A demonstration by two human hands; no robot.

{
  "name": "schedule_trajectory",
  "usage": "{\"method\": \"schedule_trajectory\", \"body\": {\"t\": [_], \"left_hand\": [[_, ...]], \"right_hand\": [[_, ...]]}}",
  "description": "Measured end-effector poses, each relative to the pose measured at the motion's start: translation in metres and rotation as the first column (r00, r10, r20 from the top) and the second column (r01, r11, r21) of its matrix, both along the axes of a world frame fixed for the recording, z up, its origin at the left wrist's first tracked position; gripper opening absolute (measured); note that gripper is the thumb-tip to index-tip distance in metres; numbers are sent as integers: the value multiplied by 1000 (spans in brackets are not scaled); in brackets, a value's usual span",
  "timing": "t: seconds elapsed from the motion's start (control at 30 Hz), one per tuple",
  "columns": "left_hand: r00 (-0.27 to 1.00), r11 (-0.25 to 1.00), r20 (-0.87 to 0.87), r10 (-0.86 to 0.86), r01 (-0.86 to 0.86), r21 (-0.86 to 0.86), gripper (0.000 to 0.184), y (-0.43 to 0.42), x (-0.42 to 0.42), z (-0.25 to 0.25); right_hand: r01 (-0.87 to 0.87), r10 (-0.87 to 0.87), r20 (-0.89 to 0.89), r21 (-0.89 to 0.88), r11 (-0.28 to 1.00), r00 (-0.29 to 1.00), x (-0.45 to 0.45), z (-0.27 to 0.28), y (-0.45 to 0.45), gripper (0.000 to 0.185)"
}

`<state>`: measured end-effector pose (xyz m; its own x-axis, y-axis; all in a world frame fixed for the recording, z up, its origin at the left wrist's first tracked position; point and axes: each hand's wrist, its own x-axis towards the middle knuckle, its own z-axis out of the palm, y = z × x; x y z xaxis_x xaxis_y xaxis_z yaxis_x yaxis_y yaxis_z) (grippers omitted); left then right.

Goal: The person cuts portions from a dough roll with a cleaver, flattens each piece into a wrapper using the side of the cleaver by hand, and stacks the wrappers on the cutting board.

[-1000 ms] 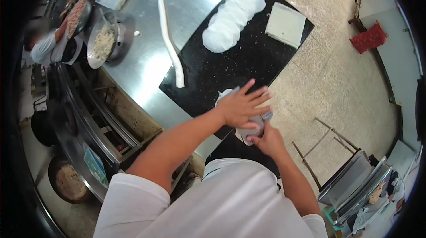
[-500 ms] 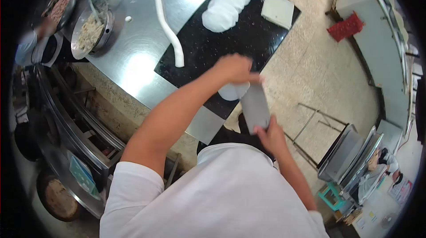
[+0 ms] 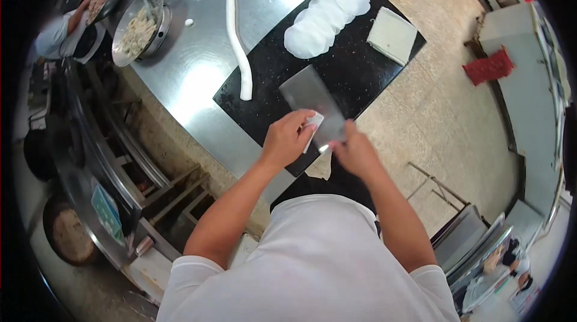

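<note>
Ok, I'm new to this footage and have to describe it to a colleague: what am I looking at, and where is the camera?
There is no machine here: a person works with two bare hands. Every picture comes from one camera worn on their head, looking forward and down.

Their right hand holds a broad, grey, rectangular metal blade, blurred. Their left hand pinches a small, thin white piece.

On the black, speckled board lie an overlapping row of thin, round white sheets and a pale, flat square stack or slab. A long, white, rope-like roll runs from the silvery metal table onto the board.
</note>
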<state>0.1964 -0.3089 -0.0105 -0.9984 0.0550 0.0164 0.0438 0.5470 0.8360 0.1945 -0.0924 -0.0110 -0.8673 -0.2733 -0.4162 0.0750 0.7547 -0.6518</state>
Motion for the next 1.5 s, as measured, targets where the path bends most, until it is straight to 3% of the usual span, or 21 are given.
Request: {"method": "schedule_trajectory", "body": {"t": [0.13, 0.2, 0.27, 0.37, 0.43, 0.47, 0.53, 0.57, 0.67, 0.7, 0.73, 0.8, 0.83, 0.9, 0.97, 1.0, 1.07, 1.2, 1.27, 1.43, 1.5], "left_hand": [[1000, 999, 25, -4, 3, 50, 28, 13, 5, 31], [975, 974, 221, 22, -70, 215, 27, 26, -10, 45], [987, 966, 126, 100, -127, 225, 30, 44, -51, 47], [961, 872, 109, 254, -276, 404, 29, 67, -142, 47], [929, 657, 164, 331, -352, 667, 33, 84, -208, 38], [903, 642, 264, 339, -427, 637, 40, 82, -236, 26], [896, 849, 138, 421, -443, 288, 48, 74, -265, -5], [894, 846, 139, 425, -447, 291, 48, 74, -264, -13], [931, 917, 43, 362, -364, 162, 53, 71, -222, 4], [951, 964, -159, 266, -267, 18, 55, 58, -199, -3], [931, 971, -340, 131, -190, -146, 57, 45, -175, -8], [906, 927, -332, 261, -332, -177, 52, 23, -116, -6], [846, 844, -408, 343, -468, -262, 45, 11, -90, -2], [770, 731, -485, 414, -599, -327, 39, -15, -50, -6], [640, 539, -488, 594, -766, -349, 31, -48, -26, -21], [629, 533, -488, 605, -775, -338, 31, -61, -21, -24], [806, 738, -225, 548, -592, -324, 31, -78, -16, -33], [813, 821, -360, 458, -542, -179, 28, -93, -18, -42], [800, 831, -381, 463, -542, -129, 28, -99, -14, -44], [870, 874, -291, 398, -456, -168, 24, -112, -19, -35], [888, 882, -260, 381, -433, -186, 19, -112, -18, -32]], "right_hand": [[-277, 274, 177, -6, 961, 945, 11, 16, 13, 42], [-303, 312, 182, -75, 950, 933, 3, 14, 39, 42], [-324, 344, 194, -127, 937, 919, -6, 14, 73, 41], [-301, 311, 172, -80, 950, 935, -24, 20, 126, 39], [-179, 185, 211, -47, 983, 960, -32, 25, 152, 35], [-183, 188, 208, -46, 982, 960, -37, 28, 160, 35], [-17, 45, 147, -184, 983, 988, -47, 36, 173, 30], [-31, 31, -5, -232, 972, 1000, -51, 40, 175, 27], [125, -145, -14, -424, 897, 989, -68, 35, 176, 25], [161, -191, -15, -470, 868, 982, -76, 36, 172, 23], [211, -272, -3, -622, 754, 962, -85, 19, 165, 22], [329, -385, 110, -756, 566, 916, -111, 0, 138, 21], [323, -378, 111, -761, 562, 919, -124, -13, 125, 21], [746, -502, 553, -479, 462, 665, -137, -35, 109, 19], [745, -494, 557, -509, 432, 667, -128, -29, 97, 18], [750, -497, 564, -530, 395, 660, -121, -22, 89, 16], [763, -550, 531, -490, 421, 645, -97, 0, 68, 14], [365, -332, 157, -296, 883, 930, -43, 30, 18, 12], [-152, 151, -387, 28, 988, 910, -33, 43, -21, 10], [-387, 504, -265, 390, 836, 822, -33, 65, -120, 18], [-375, 483, -248, 379, 846, 840, -31, 62, -119, 19]]}}
